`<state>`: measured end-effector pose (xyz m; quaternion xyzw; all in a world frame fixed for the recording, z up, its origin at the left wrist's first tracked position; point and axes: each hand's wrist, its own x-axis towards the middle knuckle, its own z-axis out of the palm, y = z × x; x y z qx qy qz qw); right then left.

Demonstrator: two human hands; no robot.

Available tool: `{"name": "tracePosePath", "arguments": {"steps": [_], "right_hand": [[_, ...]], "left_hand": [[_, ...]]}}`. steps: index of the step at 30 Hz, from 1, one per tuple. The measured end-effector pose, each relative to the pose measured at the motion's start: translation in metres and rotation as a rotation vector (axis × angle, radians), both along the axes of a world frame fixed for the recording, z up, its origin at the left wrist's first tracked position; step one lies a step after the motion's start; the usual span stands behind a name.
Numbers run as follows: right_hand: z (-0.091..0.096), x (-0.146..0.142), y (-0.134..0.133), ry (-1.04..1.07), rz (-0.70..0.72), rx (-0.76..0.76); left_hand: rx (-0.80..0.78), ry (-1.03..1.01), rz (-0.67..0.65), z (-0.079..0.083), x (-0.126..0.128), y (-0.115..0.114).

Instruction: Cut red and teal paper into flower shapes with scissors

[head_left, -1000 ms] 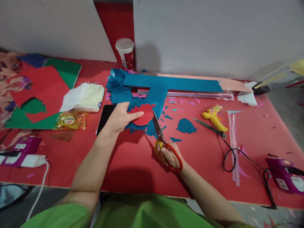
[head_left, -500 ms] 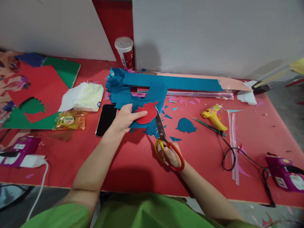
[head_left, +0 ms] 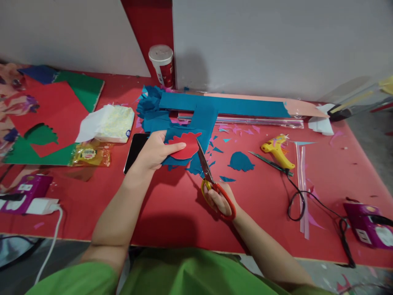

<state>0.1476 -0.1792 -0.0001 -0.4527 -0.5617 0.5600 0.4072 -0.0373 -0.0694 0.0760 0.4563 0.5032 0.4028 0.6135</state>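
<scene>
My left hand (head_left: 155,152) pinches a red paper shape (head_left: 184,146) together with the blue paper (head_left: 196,123) lying under it, thumb on top of the red piece. My right hand (head_left: 219,199) is closed through the red and yellow handles of a pair of scissors (head_left: 210,180). The blades point up and away, their tips at the right edge of the red shape and the blue paper. A cut blue shape (head_left: 240,161) lies to the right of the scissors, with small blue and pink scraps around it.
A red tabletop (head_left: 172,205) carries a yellow glue gun (head_left: 275,149) with black cord, a black phone (head_left: 135,152), a tissue pack (head_left: 107,123), a snack packet (head_left: 90,155), a paper cup (head_left: 162,63), red and green sheets (head_left: 52,119) and purple devices (head_left: 367,225) at both edges.
The scissors and my right hand have shifted slightly left and up along the edge of the paper. My left hand has turned the red and blue paper a little.
</scene>
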Motion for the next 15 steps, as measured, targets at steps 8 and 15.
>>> {"name": "tracePosePath", "arguments": {"steps": [8, 15], "right_hand": [[0.0012, 0.0001, 0.0003, -0.007, 0.015, 0.010], [-0.0030, 0.0002, 0.0000, 0.003, 0.012, 0.004]], "left_hand": [[0.015, 0.035, 0.001, 0.0068, -0.0003, -0.0002], [0.005, 0.014, 0.013, 0.0006, -0.0007, -0.0004]]}}
